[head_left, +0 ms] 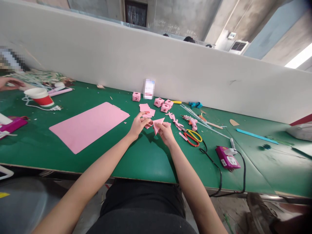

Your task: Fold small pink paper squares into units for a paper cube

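I am pinching a pink foam piece [158, 124] between my left hand [137, 125] and right hand [166, 132], above the green table [146, 156]. Four pink cubes [159, 102] are sitting finished; the big pink sheet [89, 125] is waiting uncut.

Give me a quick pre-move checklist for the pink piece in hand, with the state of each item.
1. Pink foam piece held by both hands: ok. The left hand and the right hand both pinch it above the green table.
2. Fold or cut state of the piece: cannot tell, too small.
3. Scissors within reach: ok, lying just right of the right hand.
4. Glue gun parked: ok, it lies on the table beyond the scissors; whether it is hot, cannot tell.
5. Spare material: ok, the large pink sheet lies flat to the left.
6. Finished pink cubes clear of the hands: ok, near the white partition.
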A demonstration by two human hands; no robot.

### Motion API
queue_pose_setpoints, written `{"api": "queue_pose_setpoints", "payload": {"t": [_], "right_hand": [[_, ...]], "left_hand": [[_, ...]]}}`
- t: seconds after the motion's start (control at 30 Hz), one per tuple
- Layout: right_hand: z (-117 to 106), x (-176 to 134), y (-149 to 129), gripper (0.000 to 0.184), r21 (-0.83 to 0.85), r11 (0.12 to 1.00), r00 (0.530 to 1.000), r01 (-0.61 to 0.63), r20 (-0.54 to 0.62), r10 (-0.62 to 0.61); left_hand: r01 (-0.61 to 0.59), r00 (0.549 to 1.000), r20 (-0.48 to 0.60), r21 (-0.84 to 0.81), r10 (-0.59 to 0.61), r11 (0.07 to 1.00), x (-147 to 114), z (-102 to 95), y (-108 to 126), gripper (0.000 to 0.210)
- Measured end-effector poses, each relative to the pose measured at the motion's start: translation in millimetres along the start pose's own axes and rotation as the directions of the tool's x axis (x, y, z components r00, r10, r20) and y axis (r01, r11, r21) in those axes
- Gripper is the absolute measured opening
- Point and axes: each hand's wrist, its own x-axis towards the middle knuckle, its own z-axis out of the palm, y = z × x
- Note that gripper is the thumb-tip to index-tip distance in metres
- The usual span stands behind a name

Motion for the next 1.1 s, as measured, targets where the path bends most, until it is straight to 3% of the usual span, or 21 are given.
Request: {"api": "queue_pose_setpoints", "payload": {"t": [0.37, 0.67, 1.1], "right_hand": [[-0.4, -2.6, 0.5, 0.039, -0.168, 0.984, 0.998, 0.064, 0.000, -0.064], [-7.1, 2.8, 3.5, 0.033, -0.222, 0.969, 0.990, 0.105, -0.073, -0.124], [-12.4, 3.8, 2.1, 0.043, -0.274, 0.954, 0.985, 0.123, -0.082, -0.150]], "left_hand": [[-0.037, 0.999, 0.001, 0.125, 0.037, 0.991, -3.8, -0.6, -2.2, 0.064], [0.004, 0.995, -0.103, 0.088, 0.005, 0.996, 1.3, -5.5, -3.0, 0.063], [0.016, 0.994, -0.109, 0.119, -0.003, 0.993, 4.6, -11.7, -3.9, 0.066]]}}
